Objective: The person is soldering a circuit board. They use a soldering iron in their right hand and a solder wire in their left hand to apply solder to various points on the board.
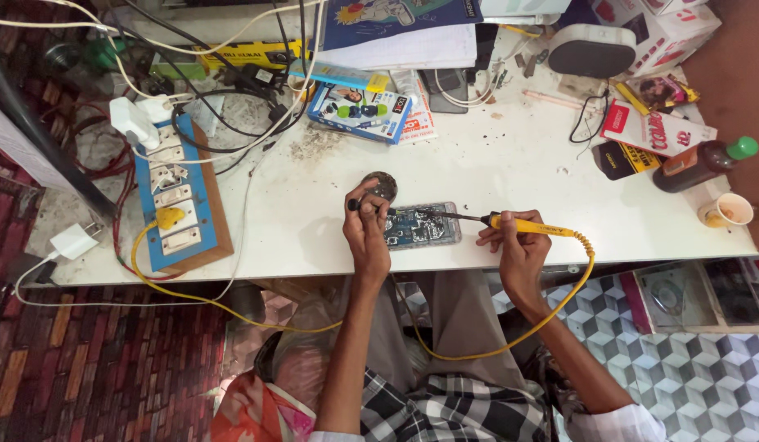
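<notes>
Table: a white worktop [510,164], scuffed and stained, reaching across the whole view.
Table clutter: a wooden switchboard with blue sockets [181,205] on the left, tangled black and white cables [232,106] behind it, boxes and packets [649,49] along the far edge, a brown bottle with a green cap [702,162] and a paper cup [727,211] on the right.
Floor, left: red and dark brick-pattern covering [101,360].
Floor, right: grey and white cube-pattern tiles [690,360].
Light: even and bright, with soft shadows on the tabletop.
</notes>
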